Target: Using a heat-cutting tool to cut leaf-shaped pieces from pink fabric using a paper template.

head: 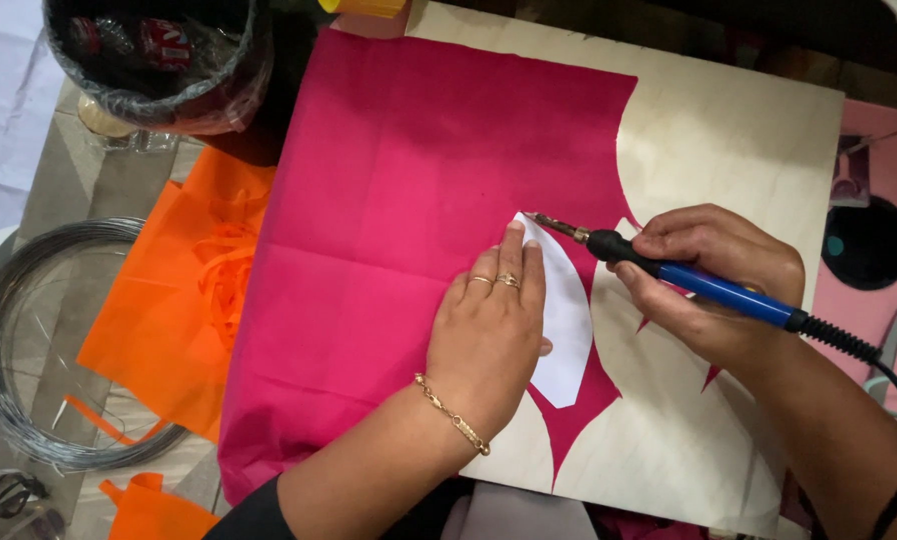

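The left hand (491, 335) lies flat — fingers spread on a white paper template (566, 315) over pink fabric (389, 230); the right hand (714, 280) grips a blue-handled hot tool (689, 278) — tip at the template's top.

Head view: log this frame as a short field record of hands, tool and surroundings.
Left hand: flat, pressing white petal-shaped paper template onto pink fabric sheet
Right hand: gripping blue-handled corded hot-tip tool, tip at the template's upper end
Surface: pale plywood board
Left side: orange fabric pieces, coil of grey wire
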